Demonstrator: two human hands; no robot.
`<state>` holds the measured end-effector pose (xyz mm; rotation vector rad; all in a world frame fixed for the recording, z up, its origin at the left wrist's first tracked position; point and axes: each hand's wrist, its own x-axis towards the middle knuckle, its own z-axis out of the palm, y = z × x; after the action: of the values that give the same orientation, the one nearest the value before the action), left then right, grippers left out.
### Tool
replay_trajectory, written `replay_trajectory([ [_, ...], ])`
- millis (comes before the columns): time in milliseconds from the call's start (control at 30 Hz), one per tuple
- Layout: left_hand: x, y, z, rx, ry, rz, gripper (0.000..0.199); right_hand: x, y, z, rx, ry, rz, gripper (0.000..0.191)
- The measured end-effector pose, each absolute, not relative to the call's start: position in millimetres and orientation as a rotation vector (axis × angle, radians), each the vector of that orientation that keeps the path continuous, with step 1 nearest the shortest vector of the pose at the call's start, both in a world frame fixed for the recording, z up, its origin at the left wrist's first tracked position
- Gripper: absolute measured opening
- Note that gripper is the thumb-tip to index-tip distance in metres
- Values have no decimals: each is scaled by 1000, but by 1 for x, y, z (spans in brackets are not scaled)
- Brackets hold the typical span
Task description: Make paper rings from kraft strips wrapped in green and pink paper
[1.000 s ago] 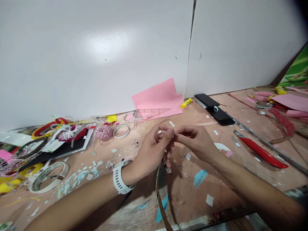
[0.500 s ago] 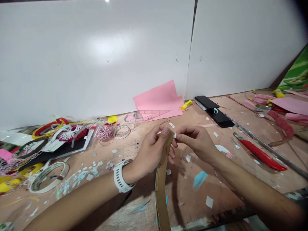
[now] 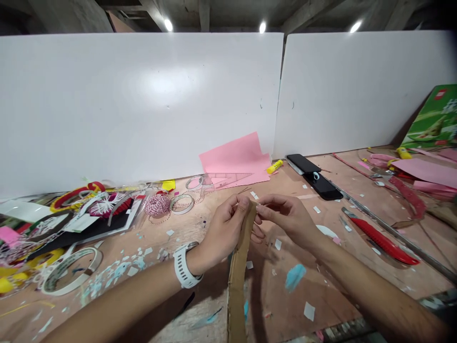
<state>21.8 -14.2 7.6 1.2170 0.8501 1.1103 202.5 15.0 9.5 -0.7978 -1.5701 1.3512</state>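
Observation:
My left hand [image 3: 225, 231], with a white watch [image 3: 187, 267] on its wrist, grips the upper end of a long brown cardboard strip [image 3: 238, 281]. Its thumb lies on the strip's face and its other fingers curl behind. The strip runs down and out of the bottom of the view. My right hand [image 3: 285, 216] is at the strip's top right edge, thumb and forefinger pinched together. A tiny white piece [image 3: 257, 205] shows at those fingertips, mostly hidden by them.
A red utility knife [image 3: 382, 238] and a metal bar lie at right. Two phones [image 3: 321, 186], a yellow glue stick [image 3: 274, 166] and pink paper [image 3: 235, 159] are by the white boards. Tape rolls [image 3: 71, 271], twine [image 3: 157, 205] and bracelets crowd the left. Paper scraps dot the table.
The camera has tilted up, so ceiling lights now show above the boards. My right fingertips have closed in on the strip's edge, and the white piece between them shows less.

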Motion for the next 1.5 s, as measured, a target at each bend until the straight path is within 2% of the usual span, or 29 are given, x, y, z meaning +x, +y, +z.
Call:
replay_trajectory([
  [267, 23, -12, 2, 1151, 852, 1122, 46, 199, 14, 8, -693, -1600, 1403, 21],
  [400, 21, -12, 3, 1189, 841, 1139, 42, 200, 20, 2, -769, -1433, 1389, 27],
  [500, 18, -12, 5, 1276, 865, 1146, 40, 202, 23, 1, -842, -1355, 1313, 29],
  [733, 18, -15, 8, 1638, 1000, 1188, 35, 204, 22, 6, -824, -1391, 1262, 23],
  [833, 19, -17, 7, 1600, 963, 1159, 31, 205, 23, 5, -809, -1416, 1274, 22],
  [1300, 20, -22, 12, 1356, 844, 1167, 35, 206, 26, 3, -775, -1380, 1395, 24],
  [1500, 15, -15, 18, 1132, 719, 1175, 28, 207, 30, -1, -844, -1350, 1365, 29],
])
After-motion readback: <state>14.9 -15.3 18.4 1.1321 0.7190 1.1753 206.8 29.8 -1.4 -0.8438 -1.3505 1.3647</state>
